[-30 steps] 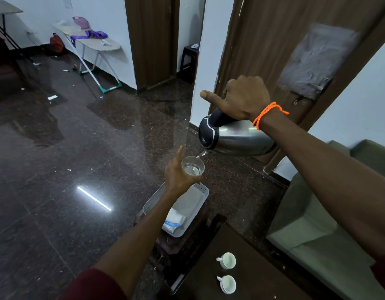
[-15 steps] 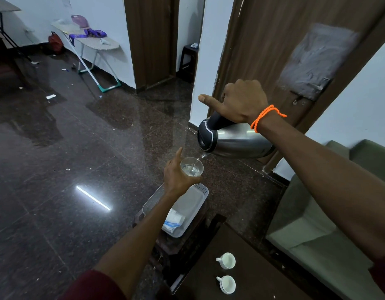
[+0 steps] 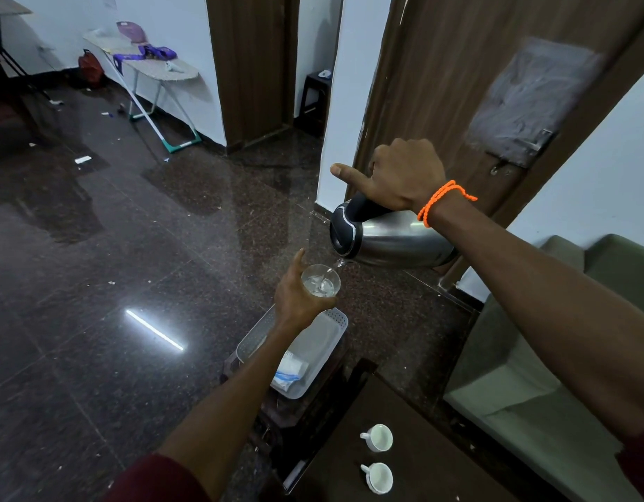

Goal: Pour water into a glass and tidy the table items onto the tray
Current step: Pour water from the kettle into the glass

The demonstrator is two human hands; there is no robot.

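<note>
The right hand (image 3: 404, 173) grips the black handle of a steel kettle (image 3: 393, 239) at centre right of the frame, fingers curled round the handle, thumb extended toward the left. The kettle lies tipped almost level, its long axis running left to right, spout low at the left end. The left hand (image 3: 298, 295) holds a clear glass (image 3: 320, 280) just below and left of the spout, fingers wrapped round its wall, index finger raised. A thin stream of water (image 3: 337, 264) runs from the spout into the glass, which appears partly filled; pouring is judged to be under way.

The glass is held in the air above the far end of a white plastic tray (image 3: 327, 338), which rests on a dark low stand in the lower centre. A folded white packet (image 3: 289, 369) lies in the tray. Two small white cups (image 3: 378, 438) stand on the dark table (image 3: 422, 465) at lower right, well apart from the tray and nearer the right arm.

The floor is polished dark granite; a green sofa (image 3: 512, 393) occupies the right edge.
</note>
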